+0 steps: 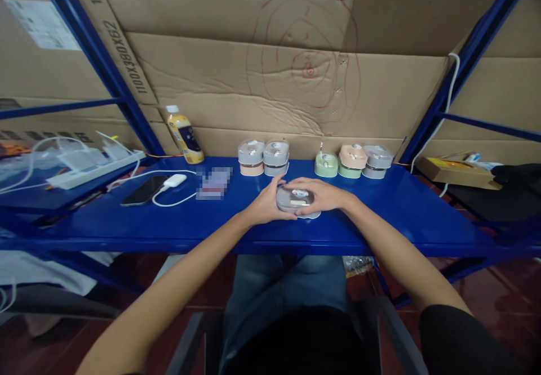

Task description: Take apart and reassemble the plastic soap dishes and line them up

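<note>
Near the middle of the blue tabletop, a small rounded grey container with a clear lid (pixel 284 199) is held between my two hands. My left hand (pixel 267 203) wraps around its left side, thumb and fingers curved. My right hand (pixel 327 196) grips the right side, with fingers over the far edge and the near edge. A white label and a short white strip show on the lid. Something pale sticks out beneath the container at its lower right; what it is I cannot tell. Behind my hands stand similar containers: a grey stack (pixel 276 158), a grey-and-pink stack (pixel 251 158) and a green single one (pixel 326 165).
A pink-over-green stack (pixel 353 160) and another grey stack (pixel 377 161) stand at the back right. On the left are a yellow bottle (pixel 186 135), a phone (pixel 145 190), a white charger (pixel 174 181) with its cable, and a power strip (pixel 95 171). Cardboard (pixel 203 71) backs the blue table (pixel 236 240).
</note>
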